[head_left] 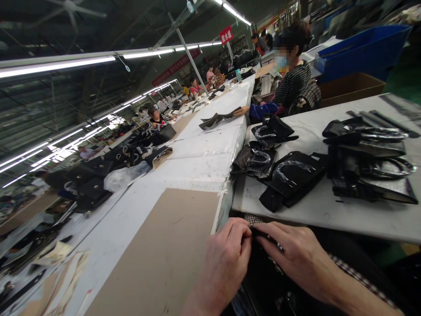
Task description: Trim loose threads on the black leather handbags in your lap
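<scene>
Both hands closed, fingertips pinching the same black piece [259, 236]: left hand [227, 256] has fingers curled tight around its near end, right hand [294, 248] grips just beside it, fingers flatter, thumb side tucked under. Fingertips of the two nearly touch. Piece sits between the hands, just off the tabletop edge; its lower part drops into shadow below them, can't make out the shape. Black-and-white checked fabric [252, 219] shows just beyond the fingertips. Left of the left hand: brown board [158, 250] flat on the long white tabletop [197, 153]. Farther left, black bags [94, 188] with a clear plastic bag [121, 177] near them. Ahead of the right hand, on the side tabletop [315, 217]: black bag [292, 177] with plastic-wrapped handles, more wrapped ones stacked to its right [370, 171]. Well beyond both hands, a co-worker's hand [242, 111] touches a dark strip [217, 120] on the long tabletop. Blue bin [362, 50] is far off, ahead and right of the right hand.
</scene>
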The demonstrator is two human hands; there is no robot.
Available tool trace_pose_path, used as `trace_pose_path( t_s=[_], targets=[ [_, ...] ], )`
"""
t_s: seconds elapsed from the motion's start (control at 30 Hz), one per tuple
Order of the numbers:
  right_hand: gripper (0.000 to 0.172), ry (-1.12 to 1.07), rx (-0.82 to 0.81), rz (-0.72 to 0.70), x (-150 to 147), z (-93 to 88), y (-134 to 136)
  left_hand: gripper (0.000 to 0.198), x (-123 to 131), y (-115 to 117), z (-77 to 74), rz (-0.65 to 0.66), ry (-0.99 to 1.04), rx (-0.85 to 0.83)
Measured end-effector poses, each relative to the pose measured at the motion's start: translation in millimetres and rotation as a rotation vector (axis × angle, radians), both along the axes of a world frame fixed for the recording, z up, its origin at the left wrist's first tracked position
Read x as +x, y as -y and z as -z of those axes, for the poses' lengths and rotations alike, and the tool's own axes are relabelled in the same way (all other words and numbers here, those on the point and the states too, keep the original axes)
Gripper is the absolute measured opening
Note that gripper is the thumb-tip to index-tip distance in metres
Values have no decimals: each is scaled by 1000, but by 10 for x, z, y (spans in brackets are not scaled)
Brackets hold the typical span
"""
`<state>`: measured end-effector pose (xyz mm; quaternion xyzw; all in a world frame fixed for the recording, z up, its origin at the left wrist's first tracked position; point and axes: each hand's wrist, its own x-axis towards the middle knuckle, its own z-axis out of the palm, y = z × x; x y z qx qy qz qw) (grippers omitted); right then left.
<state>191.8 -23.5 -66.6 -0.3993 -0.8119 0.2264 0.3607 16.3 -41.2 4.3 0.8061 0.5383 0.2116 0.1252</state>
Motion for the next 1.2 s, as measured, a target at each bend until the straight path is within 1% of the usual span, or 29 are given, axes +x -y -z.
trace_pose_path(
  t_s=[0.1,0.2,0.33,0.4,0.5,0.6,0.7,0.77,0.8,0.87,0.93,1.0,1.07,1.13,1.2],
  targets=[
    [23,17,15,8,3,-6,-2,14,0,-15,-9,21,-25,11],
    [24,54,44,11,13,-19,4,14,-11,-53,-29,94,-61,21],
    [26,25,123,40,19,-41,4,16,-30,-113,-28,165,-48,71],
    [25,28,151,40,18,-56,-6,16,-42,-138,-1,163,-36,88],
    [22,68,169,2,19,-78,-32,14,-65,-171,63,154,-13,96],
    [27,85,191,-28,20,-88,-67,13,-75,-199,127,166,32,133],
    [27,104,181,-67,30,-87,-107,13,-56,-209,159,167,84,153],
    [28,115,170,-103,48,-89,-129,15,-29,-201,155,130,144,104],
    [28,111,174,-124,60,-93,-136,17,-13,-195,145,90,191,53],
    [27,92,184,-167,82,-105,-139,23,13,-183,114,-32,327,-99],
    [25,69,160,-192,90,-118,-127,27,26,-184,76,-157,498,-279],
    [21,47,77,-196,75,-131,-110,29,22,-201,42,-239,665,-422],
    [16,21,-51,-192,42,-146,-107,31,7,-223,14,-281,771,-502],
    [21,-4,-177,-182,5,-170,-127,32,-7,-230,-16,-303,812,-549],
    [23,-15,-255,-162,-24,-203,-166,27,-9,-196,-58,-299,796,-571]
  ],
)
